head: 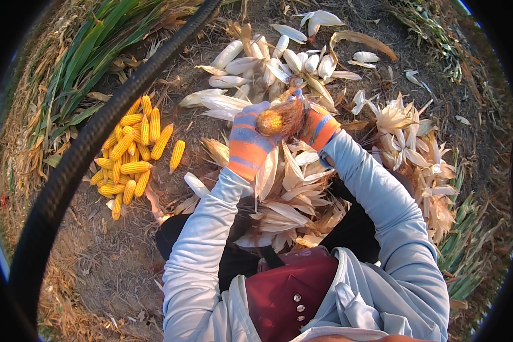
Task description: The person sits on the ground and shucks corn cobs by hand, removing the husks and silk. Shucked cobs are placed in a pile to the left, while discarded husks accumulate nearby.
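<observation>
Both hands wear orange and blue-grey striped knit gloves. My left hand (251, 139) is wrapped around an ear of corn (270, 122), whose yellow end shows above the palm. Reddish-brown corn silk (291, 115) hangs from that ear, bunched between the two hands. On the other side, my right hand (318, 125) grips the silk, its fingertips partly hidden behind the strands. Below the hands, loose dry husks (293, 205) are heaped between my legs. Just beyond them lies a pile of ears in pale husks (243, 66).
Bare yellow corn cobs (126, 149) are piled on the soil at left, with a single cob (177, 156) beside them. More stripped husks (414, 145) lie at right. Green stalks (81, 64) rest at upper left. A dark braided cable (98, 124) crosses the view's left side.
</observation>
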`<act>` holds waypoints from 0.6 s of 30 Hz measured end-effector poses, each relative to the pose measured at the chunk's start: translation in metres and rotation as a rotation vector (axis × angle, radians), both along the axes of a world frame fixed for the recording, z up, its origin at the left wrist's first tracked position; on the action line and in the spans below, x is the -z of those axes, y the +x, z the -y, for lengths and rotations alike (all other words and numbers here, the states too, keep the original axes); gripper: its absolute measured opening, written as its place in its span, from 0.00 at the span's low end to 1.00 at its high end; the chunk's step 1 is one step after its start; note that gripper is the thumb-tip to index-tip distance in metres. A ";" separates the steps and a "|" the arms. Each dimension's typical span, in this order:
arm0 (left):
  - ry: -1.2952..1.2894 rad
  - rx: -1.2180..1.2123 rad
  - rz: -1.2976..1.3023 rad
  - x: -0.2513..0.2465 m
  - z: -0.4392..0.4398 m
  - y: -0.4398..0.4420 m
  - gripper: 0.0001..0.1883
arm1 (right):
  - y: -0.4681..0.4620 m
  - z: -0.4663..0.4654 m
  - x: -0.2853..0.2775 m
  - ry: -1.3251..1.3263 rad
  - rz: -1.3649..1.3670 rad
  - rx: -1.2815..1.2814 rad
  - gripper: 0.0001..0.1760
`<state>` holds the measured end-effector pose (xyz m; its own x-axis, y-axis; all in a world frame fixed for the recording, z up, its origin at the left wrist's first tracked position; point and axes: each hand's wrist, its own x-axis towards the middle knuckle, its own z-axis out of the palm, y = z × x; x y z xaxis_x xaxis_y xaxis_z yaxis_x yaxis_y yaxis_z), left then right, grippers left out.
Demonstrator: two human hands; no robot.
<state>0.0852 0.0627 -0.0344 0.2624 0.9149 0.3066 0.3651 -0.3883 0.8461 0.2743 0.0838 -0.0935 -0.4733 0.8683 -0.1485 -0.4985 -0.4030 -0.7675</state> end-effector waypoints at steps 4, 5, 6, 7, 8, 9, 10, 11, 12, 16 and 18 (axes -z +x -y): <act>-0.350 0.025 0.545 0.009 -0.005 0.000 0.26 | -0.003 0.002 -0.022 -0.310 -0.313 0.028 0.17; -0.435 0.046 0.620 0.010 -0.006 0.000 0.26 | 0.001 0.001 -0.027 -0.311 -0.315 0.091 0.17; -0.443 0.035 0.562 0.010 -0.008 -0.005 0.25 | 0.007 0.000 -0.031 -0.313 -0.317 0.154 0.17; -0.491 -0.061 0.636 0.010 -0.012 -0.013 0.24 | 0.013 -0.001 -0.033 -0.267 -0.375 0.166 0.18; -0.545 -0.137 0.696 0.009 -0.020 -0.023 0.23 | 0.021 -0.003 -0.034 -0.334 -0.194 0.314 0.18; -0.607 -0.232 0.750 0.008 -0.027 -0.034 0.23 | 0.031 -0.005 -0.034 -0.354 -0.070 0.416 0.19; -0.621 -0.242 0.939 0.007 -0.034 -0.045 0.22 | 0.044 -0.010 -0.034 -0.369 0.053 0.516 0.19; -0.641 -0.301 1.128 0.007 -0.042 -0.056 0.21 | 0.058 -0.015 -0.034 -0.382 0.177 0.614 0.20; -0.550 -0.315 1.025 0.008 -0.046 -0.063 0.21 | 0.072 -0.023 -0.035 -0.316 0.345 0.687 0.20; -0.566 -0.476 1.074 0.014 -0.058 -0.084 0.21 | 0.124 -0.028 -0.046 0.206 2.062 0.104 0.22; -0.475 -0.522 0.803 0.016 -0.060 -0.085 0.21 | 0.132 -0.038 -0.062 0.026 1.988 0.515 0.19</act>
